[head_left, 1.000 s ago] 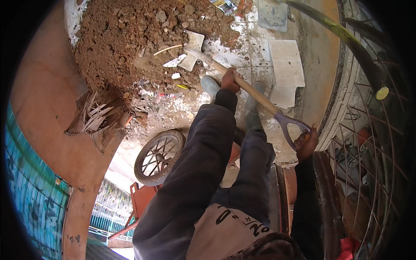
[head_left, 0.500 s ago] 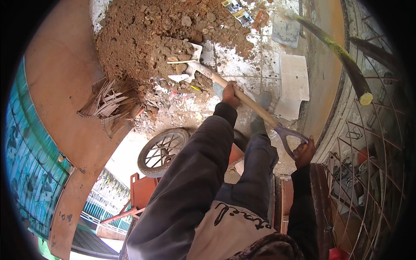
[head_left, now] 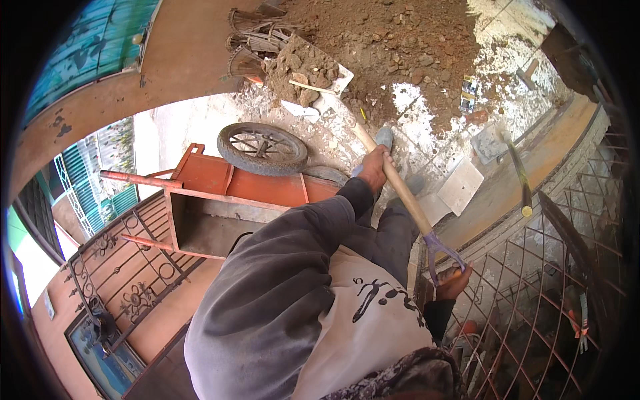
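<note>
A shovel with a wooden shaft slants from upper left to lower right in front of me. My left hand is wrapped round the middle of the shaft. Closed on the purple-grey D-shaped grip at its end is my right hand. Brown soil with lumps lies heaped on the pale blade, covering much of it. A thin light strip lies across the blade near the shaft. To the left of my arms stands an orange-red wheelbarrow with a spoked wheel.
A large soil pile spreads at the far side over white-stained tiles. Broken woven baskets lean by the orange wall. Pale flat tiles, a bamboo pole and a metal lattice are on the right.
My view has turned left, bringing the wheelbarrow's body into sight. The soil-laden blade has swung left from the pile toward the baskets and wheelbarrow; both hands keep hold of the shovel.
</note>
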The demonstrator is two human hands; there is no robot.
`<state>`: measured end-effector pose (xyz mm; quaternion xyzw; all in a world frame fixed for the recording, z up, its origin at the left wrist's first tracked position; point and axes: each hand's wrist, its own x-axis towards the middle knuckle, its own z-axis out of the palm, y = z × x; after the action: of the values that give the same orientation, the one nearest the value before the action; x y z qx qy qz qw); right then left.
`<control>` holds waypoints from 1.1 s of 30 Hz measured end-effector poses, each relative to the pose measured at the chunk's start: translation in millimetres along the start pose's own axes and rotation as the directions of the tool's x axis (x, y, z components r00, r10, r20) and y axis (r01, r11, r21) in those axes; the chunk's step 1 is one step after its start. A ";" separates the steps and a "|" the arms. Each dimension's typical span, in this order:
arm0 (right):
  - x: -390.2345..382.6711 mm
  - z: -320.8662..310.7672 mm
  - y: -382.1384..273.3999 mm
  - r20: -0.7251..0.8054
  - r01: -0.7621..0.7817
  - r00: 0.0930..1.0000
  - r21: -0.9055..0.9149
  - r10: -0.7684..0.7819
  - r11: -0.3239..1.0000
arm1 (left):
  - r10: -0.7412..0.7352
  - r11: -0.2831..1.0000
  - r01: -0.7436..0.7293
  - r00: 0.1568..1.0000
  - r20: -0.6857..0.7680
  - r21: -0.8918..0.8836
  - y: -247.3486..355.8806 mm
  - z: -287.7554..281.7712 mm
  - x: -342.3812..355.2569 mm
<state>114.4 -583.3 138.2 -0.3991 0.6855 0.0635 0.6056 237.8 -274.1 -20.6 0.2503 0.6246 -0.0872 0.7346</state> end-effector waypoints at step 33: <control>-2.9 157.7 -10.6 0.444 0.166 0.664 -0.872 0.602 0.460 | -0.070 0.764 -0.300 0.841 -0.536 -0.571 -38.5 -318.7 -127.1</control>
<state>243.8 -499.1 104.1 -0.4849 0.3159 0.6307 0.5170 -83.7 -178.8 61.4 0.0407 0.7759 0.2483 0.5785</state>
